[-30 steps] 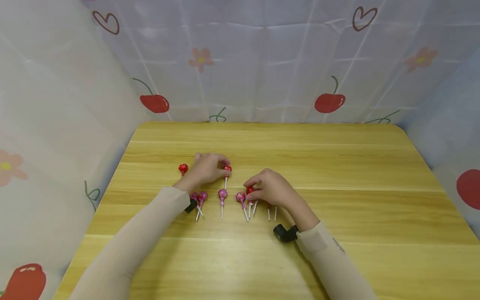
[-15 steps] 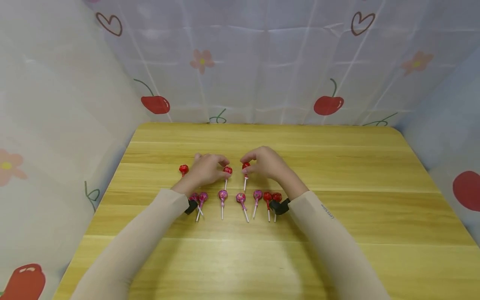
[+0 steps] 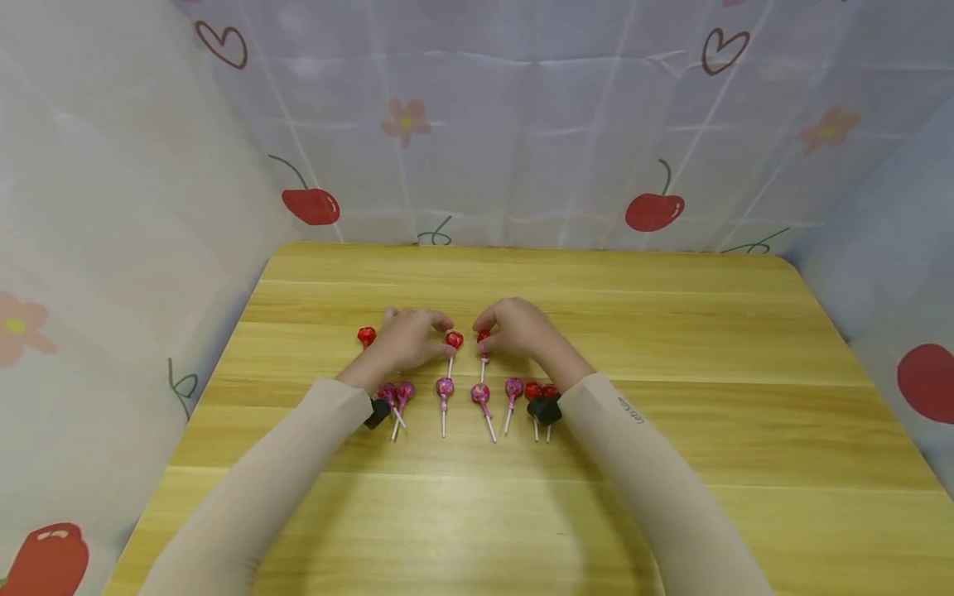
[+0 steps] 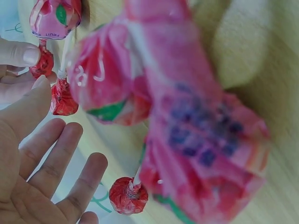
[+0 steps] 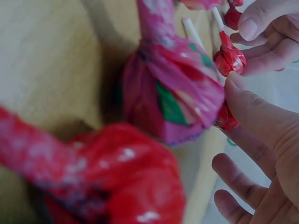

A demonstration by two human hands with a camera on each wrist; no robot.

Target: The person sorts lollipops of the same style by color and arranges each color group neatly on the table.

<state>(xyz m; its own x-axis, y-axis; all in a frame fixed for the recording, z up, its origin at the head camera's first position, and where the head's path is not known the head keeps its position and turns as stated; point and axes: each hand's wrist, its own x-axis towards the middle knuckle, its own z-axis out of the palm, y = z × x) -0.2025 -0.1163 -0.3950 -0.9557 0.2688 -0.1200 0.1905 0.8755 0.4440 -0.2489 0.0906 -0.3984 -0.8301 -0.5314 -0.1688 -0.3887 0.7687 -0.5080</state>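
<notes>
I log two red lollipops in the far row at table centre, side by side and just apart. The left one (image 3: 454, 339) lies at the fingertips of my left hand (image 3: 406, 339); the right one (image 3: 484, 336) lies at the fingertips of my right hand (image 3: 522, 331). Both sticks point toward me.

Left hand: in the left wrist view the fingers look spread and fairly straight, thumb tip beside the red head (image 4: 62, 99). I cannot tell whether it pinches or merely touches. Right hand: in the right wrist view the thumb tip presses against a red head (image 5: 226, 117), other fingers loosely extended; a firm pinch is not confirmed.

A third red lollipop (image 3: 366, 335) lies alone at the left end of the far row, just left of the left hand.

Near row, left to right: two pink lollipops (image 3: 397, 394) with crossed sticks by my left wrist, one pink (image 3: 445, 387), another pink (image 3: 480, 394), a third pink (image 3: 513, 387), then a red pair (image 3: 540, 391) touching each other at my right wrist.

All rest on the yellow wooden table (image 3: 671, 430). A cloth backdrop (image 3: 522, 124) printed with cherries, hearts and flowers stands behind and at both sides.
</notes>
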